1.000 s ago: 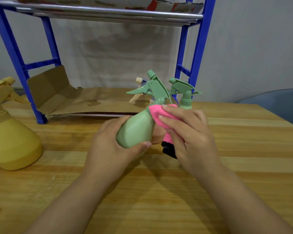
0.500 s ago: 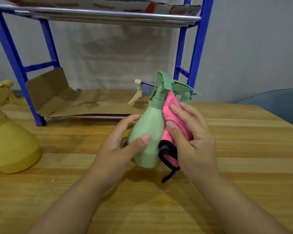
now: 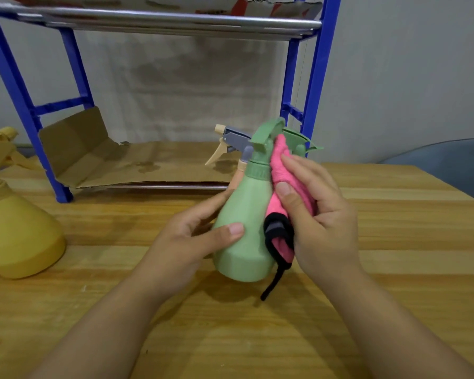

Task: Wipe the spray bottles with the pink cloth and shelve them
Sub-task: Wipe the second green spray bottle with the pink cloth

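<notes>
A light green spray bottle (image 3: 246, 231) is held nearly upright just above the wooden table (image 3: 394, 242). My left hand (image 3: 186, 242) grips its body from the left, thumb across the front. My right hand (image 3: 315, 214) holds the pink cloth (image 3: 281, 173), which has a black trim and strap, and presses it against the bottle's right side up to the neck. Behind them stand a bottle with a grey and cream trigger head (image 3: 231, 144) and a second green bottle (image 3: 301, 144), mostly hidden.
A large yellow spray bottle (image 3: 14, 228) stands at the left edge. The blue shelf rack (image 3: 319, 77) stands at the back, with cardboard (image 3: 115, 162) on its lower level and a metal upper shelf (image 3: 159, 21). A blue-grey chair (image 3: 449, 165) is at the right.
The green bottle went from lying tilted with its nozzle to the left to nearly upright. The pink cloth slid from its shoulder along the right side up to the neck.
</notes>
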A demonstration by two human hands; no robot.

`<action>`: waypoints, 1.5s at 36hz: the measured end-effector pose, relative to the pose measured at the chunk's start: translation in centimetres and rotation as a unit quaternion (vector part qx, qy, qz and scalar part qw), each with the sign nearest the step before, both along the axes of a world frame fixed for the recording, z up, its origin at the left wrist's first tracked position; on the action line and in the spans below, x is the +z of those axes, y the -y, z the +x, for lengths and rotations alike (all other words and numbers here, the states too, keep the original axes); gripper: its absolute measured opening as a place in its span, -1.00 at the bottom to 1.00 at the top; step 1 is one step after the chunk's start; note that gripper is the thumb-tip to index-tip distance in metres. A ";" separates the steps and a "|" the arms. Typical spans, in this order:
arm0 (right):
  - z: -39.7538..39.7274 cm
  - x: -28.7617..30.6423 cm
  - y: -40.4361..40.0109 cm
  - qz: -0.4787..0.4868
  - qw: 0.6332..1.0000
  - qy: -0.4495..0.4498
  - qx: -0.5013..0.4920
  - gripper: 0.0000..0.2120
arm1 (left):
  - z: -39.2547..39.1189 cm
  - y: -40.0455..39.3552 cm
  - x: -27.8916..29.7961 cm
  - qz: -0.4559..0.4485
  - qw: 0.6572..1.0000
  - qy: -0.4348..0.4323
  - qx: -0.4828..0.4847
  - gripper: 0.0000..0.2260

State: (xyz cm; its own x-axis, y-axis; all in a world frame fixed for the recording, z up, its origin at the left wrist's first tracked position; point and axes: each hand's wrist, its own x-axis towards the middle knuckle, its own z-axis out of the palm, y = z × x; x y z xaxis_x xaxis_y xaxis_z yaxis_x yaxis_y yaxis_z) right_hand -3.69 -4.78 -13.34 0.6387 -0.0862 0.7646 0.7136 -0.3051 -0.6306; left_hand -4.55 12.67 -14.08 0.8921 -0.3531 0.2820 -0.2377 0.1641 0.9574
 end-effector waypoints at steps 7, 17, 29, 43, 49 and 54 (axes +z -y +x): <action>-0.1 -1.1 -0.5 -0.061 0.998 -0.018 0.027 -0.66 | 0.1 -0.5 0.1 -0.038 0.995 -0.003 0.089 -0.48; 0.0 -2.1 -1.3 -0.091 0.988 -0.115 0.048 -0.63 | -0.6 -1.2 0.6 -0.035 0.988 0.007 0.153 -0.54; -0.2 -1.8 -0.9 -0.253 0.947 -0.196 0.037 -0.65 | -0.9 -3.8 -0.2 0.136 0.959 -0.039 0.245 -0.49; 0.2 -1.8 -0.4 -0.277 0.941 -0.194 0.016 -0.65 | 1.5 -5.1 -1.1 0.265 0.902 -0.022 0.340 -0.52; 0.7 -1.6 -0.1 -0.275 0.941 -0.197 -0.002 -0.65 | 2.7 -4.9 -1.0 0.267 0.897 -0.029 0.350 -0.48; 1.1 -1.5 0.1 -0.290 0.936 -0.198 -0.001 -0.64 | 4.1 -4.8 -0.6 0.282 0.887 -0.028 0.364 -0.50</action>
